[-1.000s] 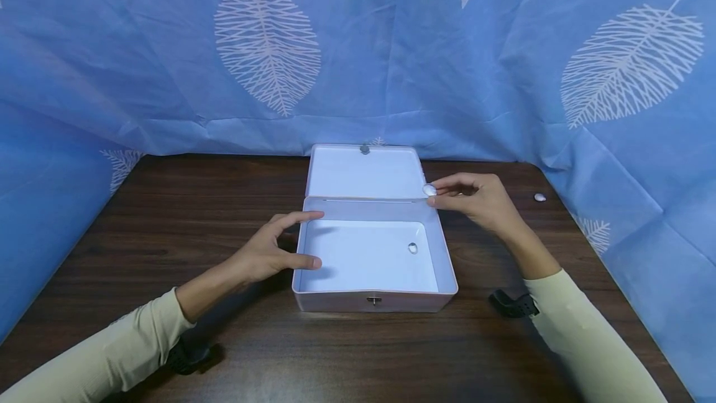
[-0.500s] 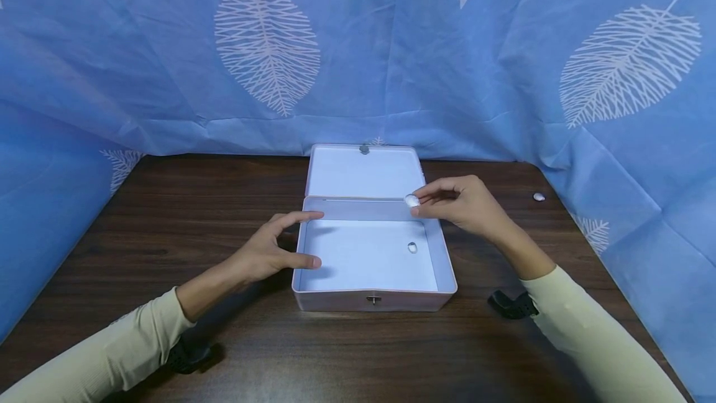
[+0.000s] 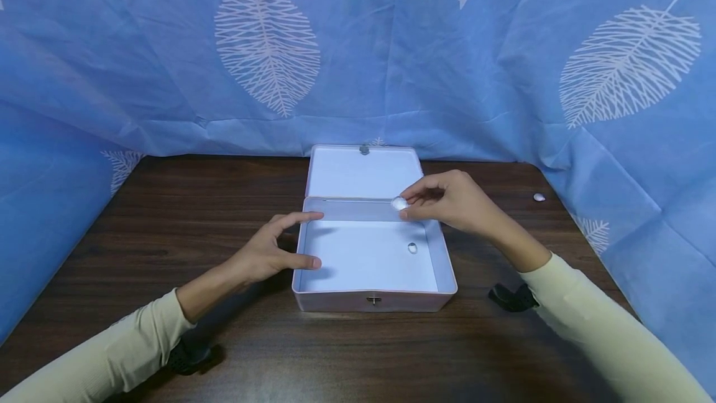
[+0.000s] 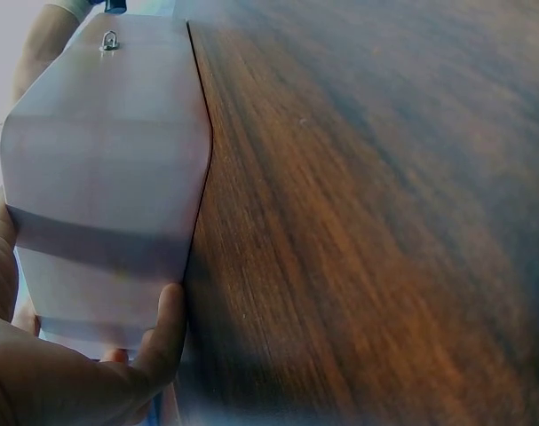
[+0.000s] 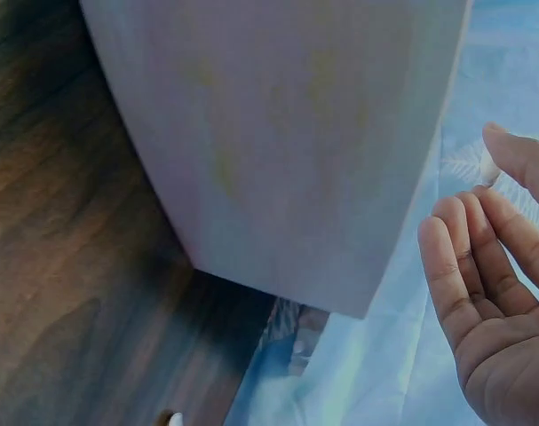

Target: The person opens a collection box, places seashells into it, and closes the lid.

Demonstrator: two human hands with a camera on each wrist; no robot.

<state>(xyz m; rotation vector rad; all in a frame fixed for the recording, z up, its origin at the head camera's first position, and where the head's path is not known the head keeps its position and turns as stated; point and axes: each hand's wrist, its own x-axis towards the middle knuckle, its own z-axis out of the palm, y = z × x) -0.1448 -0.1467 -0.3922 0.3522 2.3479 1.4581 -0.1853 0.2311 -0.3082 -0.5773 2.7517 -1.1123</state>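
Note:
A pale metal box (image 3: pixel 369 301) with its lid (image 3: pixel 363 173) laid back stands in the middle of the table. Over its far inner wall, my right hand (image 3: pixel 455 204) pinches a small clear, rounded piece like a glass pebble (image 3: pixel 399 203) between thumb and fingertips. The right wrist view shows the pebble (image 5: pixel 489 169) mostly edge-on. Inside, toward the right, lies a small clear oval piece (image 3: pixel 412 248). At the left wall my left hand (image 3: pixel 268 250) is spread, its thumb and forefinger reaching over the rim. A finger (image 4: pixel 167 324) touches the outer wall in the left wrist view.
Another small whitish rounded piece (image 3: pixel 539 197) lies near the right edge of the dark wooden table (image 3: pixel 240 341). A blue leaf-patterned cloth (image 3: pixel 358 67) hangs behind the table and along both sides. A small latch (image 3: pixel 373 300) sits on the box front.
My right hand has moved left with the pinched clear piece, from beside the box's back right corner to above its inside. The left hand and box stay where they were.

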